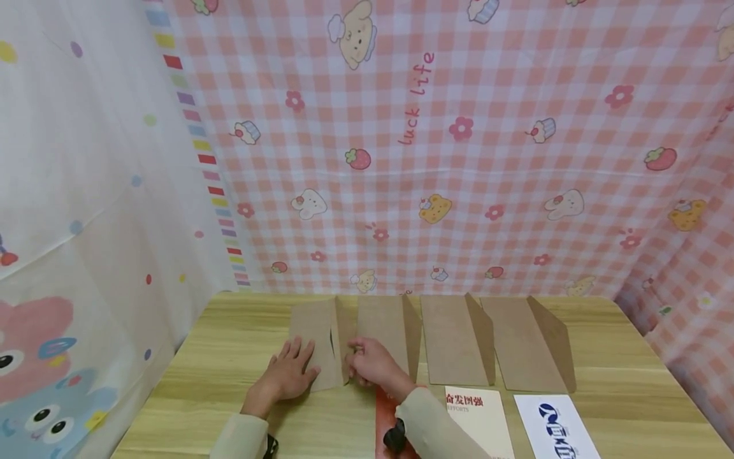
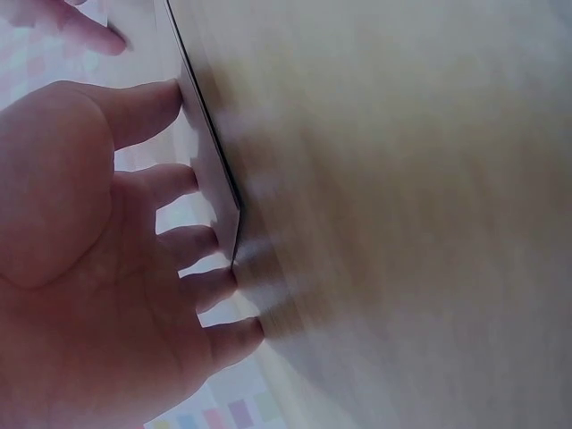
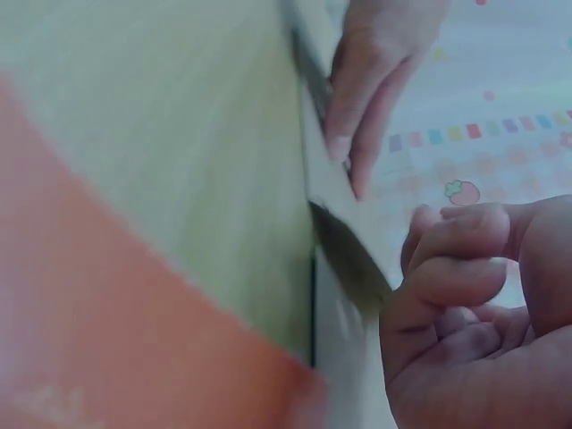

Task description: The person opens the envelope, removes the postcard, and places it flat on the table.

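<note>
My left hand (image 1: 288,375) lies flat, fingers spread, on the leftmost brown paper envelope (image 1: 312,315). In the left wrist view its fingertips (image 2: 165,105) press along the envelope's near end. The envelope's flap (image 1: 344,319) stands partly raised on its right side, and a narrow dark gap shows at its mouth. Beside that flap is my right hand (image 1: 373,364), its fingers curled. The right wrist view shows the flap (image 3: 353,264) reaching up to the outer side of the curled fingers (image 3: 456,279), with nothing visible inside them.
Three more brown envelopes (image 1: 380,322) (image 1: 447,338) (image 1: 510,344) lie in a row to the right, flaps facing right. A red sheet (image 1: 384,424) is partly under my right forearm. Nearby lie a cream card (image 1: 490,417) with red lettering and a white card (image 1: 550,421) with blue print.
</note>
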Demonstrator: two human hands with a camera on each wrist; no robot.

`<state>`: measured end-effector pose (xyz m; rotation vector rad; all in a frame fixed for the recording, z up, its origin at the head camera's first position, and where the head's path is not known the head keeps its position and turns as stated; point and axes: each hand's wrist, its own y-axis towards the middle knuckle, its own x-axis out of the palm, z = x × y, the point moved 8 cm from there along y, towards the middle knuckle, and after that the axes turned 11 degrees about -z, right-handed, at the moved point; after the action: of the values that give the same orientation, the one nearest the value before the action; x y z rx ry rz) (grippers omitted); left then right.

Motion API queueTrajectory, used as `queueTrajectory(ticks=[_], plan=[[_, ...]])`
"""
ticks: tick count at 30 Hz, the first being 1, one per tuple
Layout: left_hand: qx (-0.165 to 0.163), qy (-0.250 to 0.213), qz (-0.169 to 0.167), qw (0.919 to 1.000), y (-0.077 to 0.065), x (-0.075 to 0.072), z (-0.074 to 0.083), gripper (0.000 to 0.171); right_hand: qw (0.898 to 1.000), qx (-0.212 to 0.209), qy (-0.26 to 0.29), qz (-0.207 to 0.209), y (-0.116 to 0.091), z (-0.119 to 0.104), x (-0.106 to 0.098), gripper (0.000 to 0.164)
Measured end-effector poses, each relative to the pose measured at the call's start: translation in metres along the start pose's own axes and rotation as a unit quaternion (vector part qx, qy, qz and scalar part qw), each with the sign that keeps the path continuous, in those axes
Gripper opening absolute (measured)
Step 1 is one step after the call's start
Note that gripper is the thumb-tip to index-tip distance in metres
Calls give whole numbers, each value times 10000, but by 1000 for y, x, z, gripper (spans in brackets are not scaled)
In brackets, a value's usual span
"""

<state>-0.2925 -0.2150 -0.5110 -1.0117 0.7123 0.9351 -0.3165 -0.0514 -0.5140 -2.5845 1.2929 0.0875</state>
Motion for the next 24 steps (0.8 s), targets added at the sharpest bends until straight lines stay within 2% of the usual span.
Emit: queueTrajectory(ticks=[5, 16, 19, 24], plan=[[18, 15, 24, 10000, 0, -1, 1, 59, 9982, 110, 591, 54, 3, -1, -3, 50], [44, 49, 74, 10000, 0, 0, 0, 59, 9970, 40, 733, 258, 12, -4, -5, 53], [30, 43, 77, 10000, 0, -1, 1, 59, 9979, 99, 550, 317, 15, -3, -5, 51], [-46, -110, 125, 9999, 2, -1, 1, 60, 9984, 183, -182, 495, 18, -2, -8, 45]])
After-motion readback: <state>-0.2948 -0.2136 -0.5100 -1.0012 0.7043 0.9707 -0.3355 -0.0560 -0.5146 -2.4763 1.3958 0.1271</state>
